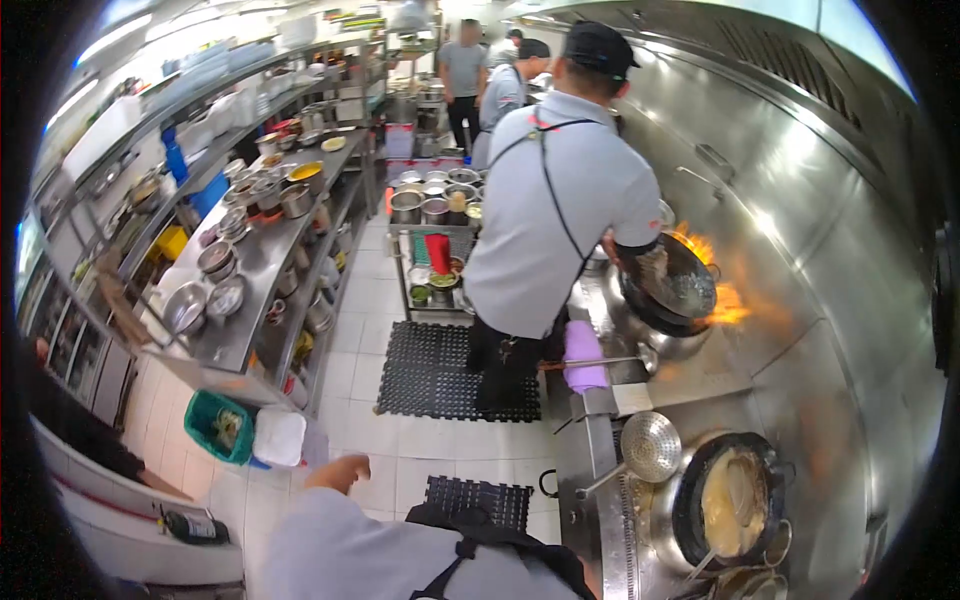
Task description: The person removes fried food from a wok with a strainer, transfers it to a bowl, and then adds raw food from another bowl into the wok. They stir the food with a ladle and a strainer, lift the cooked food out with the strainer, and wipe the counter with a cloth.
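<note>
My left hand [338, 473] is at the lower middle-left, out past the grey sleeve [320, 535], above the tiled floor. Its fingers are loosely bent and apart, and nothing shows in them. My right hand is not in view. At the lower right, a black wok [692, 510] holds a pale yellow-brown liquid [735, 500], with a ladle handle [702, 565] rising from it. A perforated metal strainer [651, 447] rests beside the wok, its handle pointing left over the counter edge.
A co-worker [565, 190] stands ahead at another wok [672, 285] with flames around it. Left is a steel counter [255, 320] with bowls; below it, a green bin [218, 425]. Black mats [440, 370] lie on the floor. A purple cloth [584, 357] hangs by the stove.
</note>
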### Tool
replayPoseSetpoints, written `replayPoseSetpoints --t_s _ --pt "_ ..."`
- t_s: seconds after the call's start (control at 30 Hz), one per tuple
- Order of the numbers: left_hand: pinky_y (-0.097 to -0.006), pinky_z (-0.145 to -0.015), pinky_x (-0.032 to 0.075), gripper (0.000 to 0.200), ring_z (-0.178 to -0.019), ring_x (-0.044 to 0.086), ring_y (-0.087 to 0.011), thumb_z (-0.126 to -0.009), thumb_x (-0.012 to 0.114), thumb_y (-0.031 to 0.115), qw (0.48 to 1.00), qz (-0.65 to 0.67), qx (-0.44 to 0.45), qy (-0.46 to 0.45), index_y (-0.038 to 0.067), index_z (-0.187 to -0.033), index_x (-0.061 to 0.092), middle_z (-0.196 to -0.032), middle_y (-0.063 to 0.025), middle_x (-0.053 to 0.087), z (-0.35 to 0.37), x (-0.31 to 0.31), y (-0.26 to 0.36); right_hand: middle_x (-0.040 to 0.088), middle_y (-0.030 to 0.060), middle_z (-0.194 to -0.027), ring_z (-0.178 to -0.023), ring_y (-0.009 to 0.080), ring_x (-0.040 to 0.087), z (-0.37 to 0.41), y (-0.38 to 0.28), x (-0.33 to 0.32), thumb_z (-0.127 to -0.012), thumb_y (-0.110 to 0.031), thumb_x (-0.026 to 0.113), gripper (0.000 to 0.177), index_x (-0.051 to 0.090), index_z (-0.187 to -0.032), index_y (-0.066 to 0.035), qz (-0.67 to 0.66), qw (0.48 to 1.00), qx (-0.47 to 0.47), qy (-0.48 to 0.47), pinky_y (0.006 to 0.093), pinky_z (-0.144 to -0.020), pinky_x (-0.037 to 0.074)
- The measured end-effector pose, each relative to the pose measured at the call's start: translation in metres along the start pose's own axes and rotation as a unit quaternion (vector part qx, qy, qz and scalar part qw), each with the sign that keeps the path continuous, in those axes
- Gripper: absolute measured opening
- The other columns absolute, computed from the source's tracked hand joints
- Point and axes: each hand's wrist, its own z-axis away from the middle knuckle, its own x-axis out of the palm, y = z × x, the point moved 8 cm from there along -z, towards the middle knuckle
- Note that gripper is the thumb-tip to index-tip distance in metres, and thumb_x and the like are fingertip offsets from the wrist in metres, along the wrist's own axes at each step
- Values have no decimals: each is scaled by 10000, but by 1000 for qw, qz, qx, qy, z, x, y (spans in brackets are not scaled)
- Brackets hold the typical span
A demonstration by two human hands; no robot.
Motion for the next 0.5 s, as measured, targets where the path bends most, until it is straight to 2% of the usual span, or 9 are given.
replayPoseSetpoints --t_s 0.07,0.1,0.13,0.17,0.3,0.33,0.4,0.47,0.5 --pt "-466 -668 565 294 -811 721 -250 -842 648 255 981 183 43 43 15 -1005 697 -911 -118 725 39 -29 -21 629 206 -1187 -1070 352 608 -20 -54 43 -892 -230 606 380 611 -1202 -11 -29 977 -123 -174 434 -906 490" --pt "-423 -640 570 322 -763 723 -244 -840 615 221 942 -188 243 138 -10 -1054 682 -852 -143 718 14 -43 -13 623 207 -1206 -1090 359 601 -28 -67 66 -889 -223 603 375 615 -1199 -11 -18 957 -152 -245 446 -917 484" --pt "-399 -612 568 320 -733 721 -247 -825 612 181 923 80 185 327 -12 -1071 679 -835 -159 711 47 -58 -33 617 208 -1224 -1110 367 594 -40 -73 86 -885 -216 600 371 619 -1195 -12 5 941 -169 -293 457 -928 479" --pt "-375 -585 566 326 -703 720 -250 -809 608 142 802 329 102 488 -14 -1088 675 -817 -175 704 87 -55 -61 612 209 -1242 -1130 374 587 -56 -72 109 -881 -209 597 368 622 -1192 -12 38 929 -188 -317 468 -938 474" --pt "-325 -516 536 225 -657 711 -220 -821 600 127 807 507 177 246 21 -1015 648 -789 -115 693 156 37 -35 653 221 -1150 -1122 370 598 -157 -71 167 -837 -314 599 461 642 -1196 -28 44 931 -263 -249 432 -973 465" --pt "-315 -509 524 232 -676 712 -212 -835 605 159 855 462 167 167 44 -1032 646 -807 -100 690 157 74 -36 710 201 -876 -718 244 705 -196 -59 200 -823 -212 634 440 626 -1204 7 9 929 -317 -189 361 -691 548" --pt "-381 -583 532 250 -704 718 -237 -839 635 209 909 403 109 12 75 -1050 648 -851 -91 691 172 149 -52 704 156 -805 -622 206 688 -226 -33 229 -857 -128 597 445 567 -1276 19 -239 938 -121 -219 299 -566 533" --pt "-442 -618 539 254 -711 721 -259 -841 638 208 914 406 15 13 68 -1053 646 -839 -99 687 177 213 -93 661 153 -721 -551 254 660 -235 15 267 -857 -51 536 378 582 -1208 84 -371 912 36 -168 364 -483 518" --pt "-453 -601 537 245 -698 720 -265 -844 633 209 892 450 -18 34 61 -1039 646 -849 -111 688 163 254 -119 667 143 -715 -555 252 661 -220 -1 277 -868 -76 538 284 621 -1099 68 -65 962 -139 -227 363 -480 509"
